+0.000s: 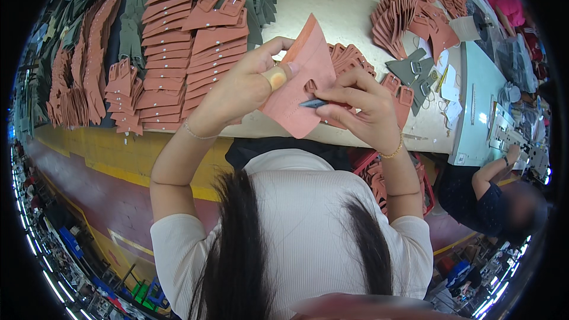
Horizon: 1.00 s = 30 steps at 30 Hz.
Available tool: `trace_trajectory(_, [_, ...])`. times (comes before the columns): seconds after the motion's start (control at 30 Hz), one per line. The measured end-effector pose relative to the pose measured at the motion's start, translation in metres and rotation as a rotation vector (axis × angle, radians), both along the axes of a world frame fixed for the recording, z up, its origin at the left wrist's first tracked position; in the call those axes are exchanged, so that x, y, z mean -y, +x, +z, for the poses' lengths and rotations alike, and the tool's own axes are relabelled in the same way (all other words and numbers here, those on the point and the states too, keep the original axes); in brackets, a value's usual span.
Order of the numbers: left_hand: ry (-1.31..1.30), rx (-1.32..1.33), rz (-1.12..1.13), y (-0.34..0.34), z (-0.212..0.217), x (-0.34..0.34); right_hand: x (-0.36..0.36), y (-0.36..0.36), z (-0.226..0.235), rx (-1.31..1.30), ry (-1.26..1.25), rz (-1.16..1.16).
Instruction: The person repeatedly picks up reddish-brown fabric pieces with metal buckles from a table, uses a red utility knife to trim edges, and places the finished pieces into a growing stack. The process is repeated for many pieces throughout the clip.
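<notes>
My left hand (pixel 240 86) is closed on the upper left edge of a salmon-coloured leather piece (pixel 299 120), holding it tilted above the table's near edge. A yellowish covering (pixel 275 78) wraps the left thumb. The piece has a small cut-out and a line of stitching or holes. My right hand (pixel 370 106) pinches a dark, pointed tool (pixel 312 104), its tip lying over the leather just below the cut-out. Most of that tool is hidden by the fingers, so its exact kind does not show. Behind the right hand lies a fan of similar salmon pieces (pixel 349 58).
Stacks of salmon pieces (pixel 163 77) and dark green pieces (pixel 131 29) cover the table's left. More salmon pieces (pixel 392 24), green buckled straps (pixel 409 68) and a thread cone (pixel 465 28) lie right. A person (pixel 474 201) works at a sewing machine (pixel 512 136) beside me.
</notes>
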<state>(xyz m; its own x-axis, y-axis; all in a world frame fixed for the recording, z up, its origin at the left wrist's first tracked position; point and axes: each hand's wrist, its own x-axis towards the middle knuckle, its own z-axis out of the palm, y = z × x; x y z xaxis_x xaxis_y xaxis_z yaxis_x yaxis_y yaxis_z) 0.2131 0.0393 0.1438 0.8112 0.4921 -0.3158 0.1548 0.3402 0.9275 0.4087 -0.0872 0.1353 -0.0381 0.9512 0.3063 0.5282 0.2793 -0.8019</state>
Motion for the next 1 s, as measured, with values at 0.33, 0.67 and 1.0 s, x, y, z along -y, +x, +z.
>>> trace_trajectory(0.33, [0.87,-0.026,0.105,0.007,-0.003,0.001,0.003,0.008,0.002,-0.05,-0.095,0.042])
trace_trajectory(0.67, [0.567,0.003,0.382,-0.008,-0.025,-0.02,0.013,0.021,-0.02,-0.44,-0.129,-0.077])
trace_trajectory(1.0, [0.611,0.063,0.562,0.01,-0.057,0.03,-0.012,-0.022,-0.05,-0.959,-0.368,-0.32])
